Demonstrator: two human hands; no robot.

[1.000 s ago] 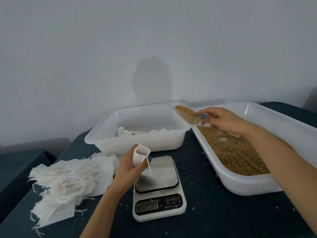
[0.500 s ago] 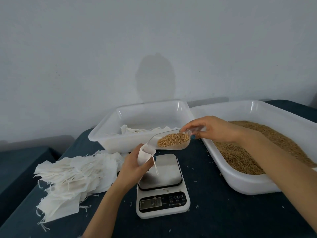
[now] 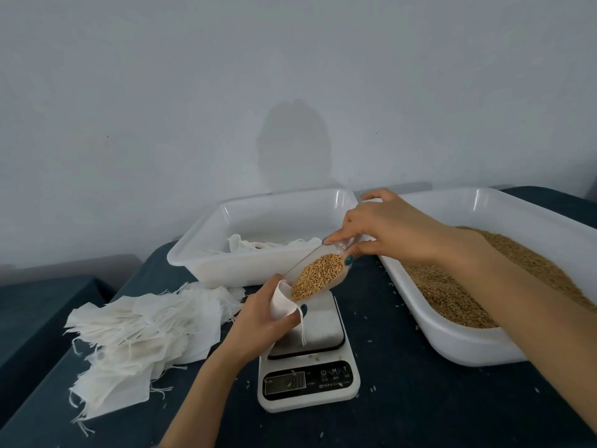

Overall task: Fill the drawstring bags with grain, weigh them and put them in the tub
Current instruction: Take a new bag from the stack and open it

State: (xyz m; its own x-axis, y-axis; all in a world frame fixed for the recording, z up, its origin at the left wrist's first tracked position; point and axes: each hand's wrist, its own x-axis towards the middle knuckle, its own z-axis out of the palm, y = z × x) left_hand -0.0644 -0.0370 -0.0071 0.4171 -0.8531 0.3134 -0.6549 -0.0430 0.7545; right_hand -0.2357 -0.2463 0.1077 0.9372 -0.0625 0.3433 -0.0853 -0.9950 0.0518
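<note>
Our left hand [image 3: 258, 321] is curled round a small white cloth drawstring bag [image 3: 279, 302] and holds its mouth open just above the white kitchen scale with the shiny metal plate [image 3: 326, 333]. Our right hand [image 3: 391, 231] pinches the back end of a clear plastic scoop [image 3: 334, 282], which is tipped down so its front lip sits right at the mouth of the bag. Most of the golden-brown grain [image 3: 318, 276] is in the scoop, and we cannot see if any has gone into the bag. So we think this bag is only just being filled. It is not on the scale plate, so it has not been weighed yet, and the numbers on the little screen are too blurry for us to read. At the back, the smaller white plastic tub [image 3: 206, 266] has a few white bags [image 3: 268, 245] lying in it, so we think some are done, but we cannot tell how full they are. Beside our left hand, a big heap of flat empty white bags [image 3: 139, 334] lies on the dark blue table [image 3: 420, 399], so we think lots of work is left. On the right, the big white plastic tub [image 3: 452, 342] has plenty of grain for them.
</note>
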